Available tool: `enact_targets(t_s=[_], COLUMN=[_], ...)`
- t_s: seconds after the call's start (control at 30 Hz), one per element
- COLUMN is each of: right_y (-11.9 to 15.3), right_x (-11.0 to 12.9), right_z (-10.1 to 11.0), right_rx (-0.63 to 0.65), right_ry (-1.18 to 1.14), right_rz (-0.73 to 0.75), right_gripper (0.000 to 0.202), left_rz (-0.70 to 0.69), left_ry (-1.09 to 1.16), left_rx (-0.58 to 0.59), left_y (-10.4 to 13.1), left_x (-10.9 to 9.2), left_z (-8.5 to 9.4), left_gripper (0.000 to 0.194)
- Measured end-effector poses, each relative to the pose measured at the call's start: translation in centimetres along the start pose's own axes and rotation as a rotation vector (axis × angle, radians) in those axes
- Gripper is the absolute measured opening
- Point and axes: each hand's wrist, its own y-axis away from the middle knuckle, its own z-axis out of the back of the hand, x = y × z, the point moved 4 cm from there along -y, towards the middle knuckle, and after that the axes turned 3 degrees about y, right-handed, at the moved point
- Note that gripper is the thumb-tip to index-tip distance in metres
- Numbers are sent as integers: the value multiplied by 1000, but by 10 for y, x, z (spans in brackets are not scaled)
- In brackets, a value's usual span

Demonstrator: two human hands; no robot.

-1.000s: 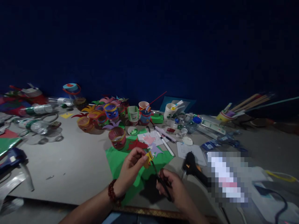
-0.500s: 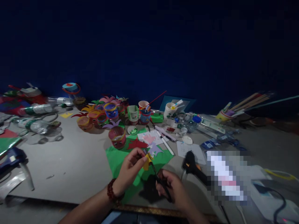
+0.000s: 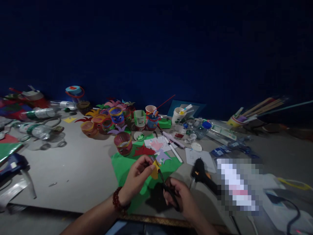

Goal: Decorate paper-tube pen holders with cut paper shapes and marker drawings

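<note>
Between the thumb and fingers of my left hand (image 3: 140,174) is a small piece of yellow paper (image 3: 155,173). My right hand (image 3: 178,196) grips a pair of black-handled scissors (image 3: 163,180), whose blades point up and left and meet the yellow paper. Both hands are above a green sheet (image 3: 122,166) on the table. Just beyond them lie a red paper cutout (image 3: 143,150), a lilac cutout (image 3: 163,157) and a pink one (image 3: 156,144). A decorated reddish cup (image 3: 123,147) with lilac paper leaves stands past my left hand.
Several decorated cups (image 3: 116,116) cluster at the back. A black glue gun (image 3: 201,173) lies right of my right hand, and a blue one (image 3: 13,166) sits at far left. Plastic bottles (image 3: 36,129) lie on the left. White markers (image 3: 174,150) rest beyond the green sheet.
The view has shifted very slightly. Both hands, the scissors and the yellow paper stay almost in the same place.
</note>
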Motion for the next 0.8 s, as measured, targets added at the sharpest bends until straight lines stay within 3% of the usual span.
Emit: enact_targets(t_s=[0.3,0.8], right_y=[0,3], right_x=[-6,4], right_z=[3,0], right_rx=[-14,-44], right_ry=[36,8], right_rz=[-29,-21], right_gripper=[34,46], left_rz=[5,22], left_ry=[-14,-11], left_rx=[-1,-12], left_y=[0,1], left_x=[-2,-1], left_z=[0,-2], left_gripper=[25,26])
